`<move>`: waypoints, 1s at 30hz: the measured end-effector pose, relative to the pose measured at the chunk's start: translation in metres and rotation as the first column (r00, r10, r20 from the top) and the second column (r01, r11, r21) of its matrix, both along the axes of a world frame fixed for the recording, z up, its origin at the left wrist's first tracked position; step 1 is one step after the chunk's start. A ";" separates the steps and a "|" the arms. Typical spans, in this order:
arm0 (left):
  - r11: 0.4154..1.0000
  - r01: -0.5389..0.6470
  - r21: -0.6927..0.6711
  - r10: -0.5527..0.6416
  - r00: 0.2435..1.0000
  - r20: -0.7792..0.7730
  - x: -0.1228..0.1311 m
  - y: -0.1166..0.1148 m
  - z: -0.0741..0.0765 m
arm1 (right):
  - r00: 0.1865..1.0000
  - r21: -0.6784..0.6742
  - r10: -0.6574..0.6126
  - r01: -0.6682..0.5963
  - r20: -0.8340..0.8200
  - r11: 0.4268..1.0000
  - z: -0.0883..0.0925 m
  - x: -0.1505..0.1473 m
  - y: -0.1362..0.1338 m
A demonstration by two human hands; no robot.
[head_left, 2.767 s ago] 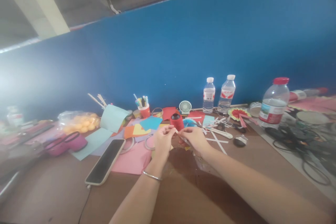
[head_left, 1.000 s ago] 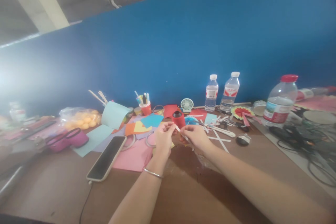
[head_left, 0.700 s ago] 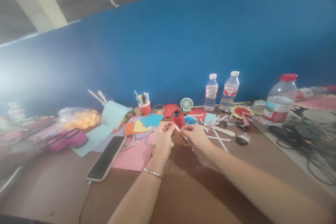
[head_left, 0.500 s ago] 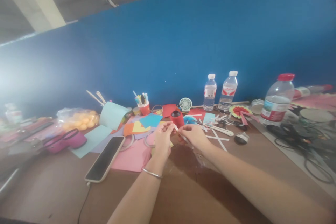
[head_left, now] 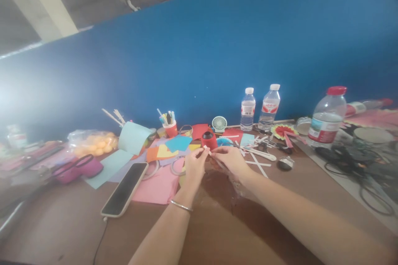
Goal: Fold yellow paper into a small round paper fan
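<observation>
My left hand (head_left: 194, 165) is closed in a pinch on the end of a narrow white paper strip (head_left: 206, 148). Close beside it, my right hand (head_left: 232, 161) pinches the same strip, most of which its fingers hide. Right behind the fingertips stands a red object with a black top (head_left: 209, 137), its lower part covered by the hands. Loose white paper strips (head_left: 257, 161) lie crossed to the right of my right hand, near a white-handled tool (head_left: 261, 153) and a blue folded paper fan (head_left: 224, 141).
Left of my hands lie a phone (head_left: 124, 190), pink paper (head_left: 157, 186) and rolls of tape (head_left: 178, 166). A pen cup (head_left: 170, 128), a small fan (head_left: 219, 124) and water bottles (head_left: 248, 109) stand toward the blue wall. A large red-capped bottle (head_left: 326, 120) and black cables (head_left: 345, 165) are at right.
My fingers have shifted slightly along the strip, and less of it shows below my right hand. Both hands stay close together in nearly the same place.
</observation>
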State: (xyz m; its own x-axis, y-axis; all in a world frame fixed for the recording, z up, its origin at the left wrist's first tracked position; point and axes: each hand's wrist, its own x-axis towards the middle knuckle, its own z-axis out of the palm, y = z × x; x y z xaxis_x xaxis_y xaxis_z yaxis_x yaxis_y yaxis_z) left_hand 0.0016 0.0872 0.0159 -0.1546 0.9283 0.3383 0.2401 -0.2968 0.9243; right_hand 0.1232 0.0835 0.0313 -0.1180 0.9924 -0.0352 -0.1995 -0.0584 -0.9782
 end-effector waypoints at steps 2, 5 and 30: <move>1.000 -0.020 0.004 0.020 1.000 -0.021 -0.001 -0.001 0.000 | 1.000 0.012 -0.009 0.008 0.028 1.000 -0.001 0.000 0.001; 0.996 -0.089 0.019 0.090 0.995 -0.044 -0.001 -0.001 0.003 | 0.992 0.025 -0.032 0.029 0.120 0.999 -0.006 0.001 0.003; 0.999 -0.012 -0.048 0.030 0.926 0.376 0.005 0.002 -0.002 | 0.987 0.019 0.023 -0.026 0.158 0.999 0.014 0.002 -0.006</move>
State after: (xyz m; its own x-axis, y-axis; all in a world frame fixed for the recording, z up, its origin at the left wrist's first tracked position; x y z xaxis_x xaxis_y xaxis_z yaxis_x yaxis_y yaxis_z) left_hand 0.0061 0.0891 0.0136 -0.2822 0.9361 0.2101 -0.1220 -0.2522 0.9600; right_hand 0.1256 0.0770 0.0448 -0.1370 0.9900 -0.0345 -0.0415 -0.0405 -0.9983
